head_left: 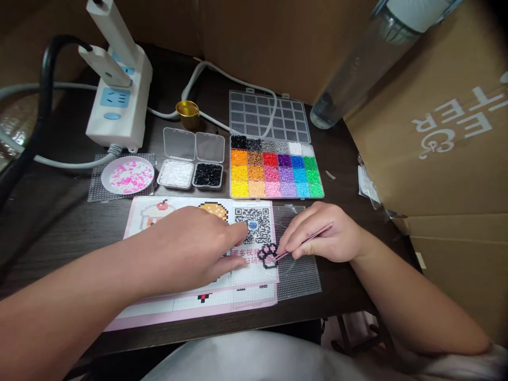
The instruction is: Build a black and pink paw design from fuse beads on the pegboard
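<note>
While right hand [337, 238] clamps pink tweezers [320, 233] at bead paw [268, 256] | left hand [202, 246] curled, thumb [232, 264] apart

The bead paw [266, 256] has a black outline and pink spots. The tweezers [319, 233] are pink. The far box [277, 198] shows many-coloured squares. The left dish [106, 177] carries pink and white beads [132, 175].

Head view, from a camera worn on the person's head, facing forward and down over the desk [43, 233]. Clothing [246, 357] occupies the near edge, bottom centre; the left hand [202, 248] and right hand [327, 233] lie close, mid-frame; cardboard [222, 47] bounds the far side.
</note>
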Available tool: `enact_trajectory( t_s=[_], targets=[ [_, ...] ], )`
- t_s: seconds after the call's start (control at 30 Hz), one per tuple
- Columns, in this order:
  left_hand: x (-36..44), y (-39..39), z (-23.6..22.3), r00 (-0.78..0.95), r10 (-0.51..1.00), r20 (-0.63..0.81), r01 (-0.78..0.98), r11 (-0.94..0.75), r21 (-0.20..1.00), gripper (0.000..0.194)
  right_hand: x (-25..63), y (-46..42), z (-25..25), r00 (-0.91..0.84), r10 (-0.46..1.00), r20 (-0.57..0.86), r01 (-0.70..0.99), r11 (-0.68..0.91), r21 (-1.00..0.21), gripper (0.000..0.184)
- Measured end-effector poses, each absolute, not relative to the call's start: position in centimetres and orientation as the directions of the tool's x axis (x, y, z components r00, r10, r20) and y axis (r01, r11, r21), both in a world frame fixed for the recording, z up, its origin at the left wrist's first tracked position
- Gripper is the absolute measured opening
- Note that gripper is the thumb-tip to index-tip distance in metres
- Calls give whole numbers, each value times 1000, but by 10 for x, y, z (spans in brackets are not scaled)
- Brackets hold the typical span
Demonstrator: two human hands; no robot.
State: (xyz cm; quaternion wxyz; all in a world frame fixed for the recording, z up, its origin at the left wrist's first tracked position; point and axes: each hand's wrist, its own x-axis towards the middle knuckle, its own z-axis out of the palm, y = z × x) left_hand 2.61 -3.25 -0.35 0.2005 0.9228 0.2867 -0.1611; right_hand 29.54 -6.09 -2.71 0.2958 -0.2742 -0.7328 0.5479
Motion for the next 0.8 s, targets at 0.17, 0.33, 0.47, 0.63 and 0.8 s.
enact_trajectory(
  t_s=[0.17,0.33,0.47,0.63,0.8],
  targets=[
    [24,-33,-4,794,478,-376,592,-748,299,25,296,-61,-30,-674,719,172,45,273,-961,11],
    [25,-33,-6,792,485,-371,597,-743,303,25,295,-61,-29,-676,718,169,52,275,-960,11],
    [25,-33,-7,792,492,-363,601,-732,320,26,295,-61,-29,-677,719,157,68,274,-959,11],
    [24,-33,-9,794,482,-371,596,-737,318,27,294,-61,-27,-674,725,139,91,268,-959,9],
    [24,-33,-8,795,474,-379,590,-750,299,27,295,-61,-27,-674,727,133,92,261,-961,9]
  ],
)
